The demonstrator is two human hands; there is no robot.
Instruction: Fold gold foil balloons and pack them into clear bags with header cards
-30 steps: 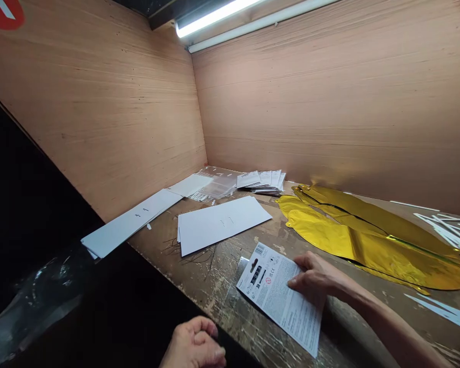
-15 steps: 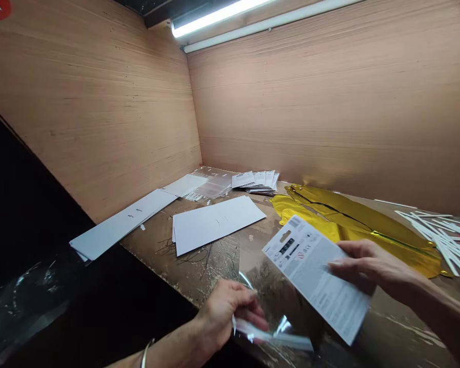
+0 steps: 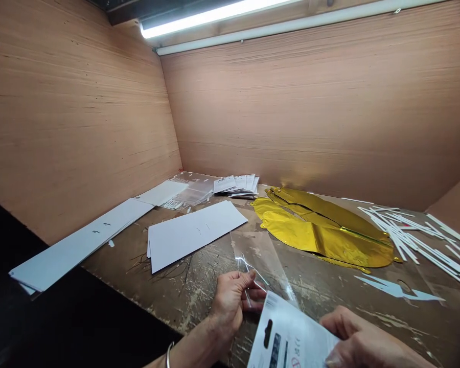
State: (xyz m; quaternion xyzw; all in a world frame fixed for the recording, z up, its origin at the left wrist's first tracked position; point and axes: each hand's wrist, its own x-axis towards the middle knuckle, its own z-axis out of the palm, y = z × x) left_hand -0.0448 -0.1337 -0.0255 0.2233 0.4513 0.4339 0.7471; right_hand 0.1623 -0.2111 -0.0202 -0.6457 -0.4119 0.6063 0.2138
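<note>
My left hand pinches a clear plastic bag near its mouth, and the bag stretches away over the table. My right hand grips a white printed packaging card by its right edge. A hang hole and dark printing show on the card, and its lower part runs out of the frame. The card's top corner is close beside my left fingers, at the bag's near end; I cannot tell whether it touches the plastic.
White card strips lie ahead, more strips along the left edge. Behind are a stack of printed cards and clear bags. Gold foil balloons and white sticks lie right, near a torn white-blue scrap on the table.
My right hand has brought the card down and left, toward the bag. The bag in my left hand now extends forward over the table. The view has shifted right.
</note>
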